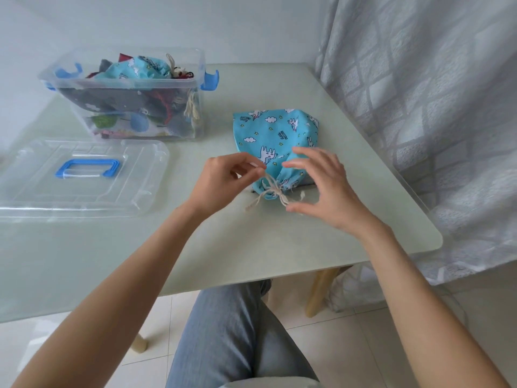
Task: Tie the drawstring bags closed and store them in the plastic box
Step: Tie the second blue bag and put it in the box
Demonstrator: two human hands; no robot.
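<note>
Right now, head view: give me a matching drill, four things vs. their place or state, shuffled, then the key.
Things:
1. bag
2. box
3. lid
4. left hand

States:
A. lies flat on the table, blue handle up
B. open, holds several bags
C. pinches the cord
D. on the table, neck gathered by a cord

Pairs: 1-D, 2-B, 3-A, 4-C
</note>
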